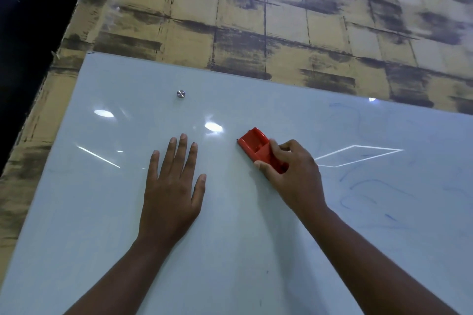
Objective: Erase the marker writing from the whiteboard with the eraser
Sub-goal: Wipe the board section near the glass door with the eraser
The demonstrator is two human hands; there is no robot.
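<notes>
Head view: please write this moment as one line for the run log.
left hand flat on whiteboard | right hand grips red eraser on board | faint blue marks remain at right

Whiteboard (230, 212) seen as glossy, smooth, glass-like, light reflected; eraser (258, 147) as shiny red plastic; mounting stud (181, 94) as brushed metal.

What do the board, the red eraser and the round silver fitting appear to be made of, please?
The pale blue-white board looks like glossy glass: it mirrors ceiling lights sharply. The red block eraser seems moulded plastic, with a smooth ribbed shell. The round silver fitting appears to be brushed metal.
</notes>
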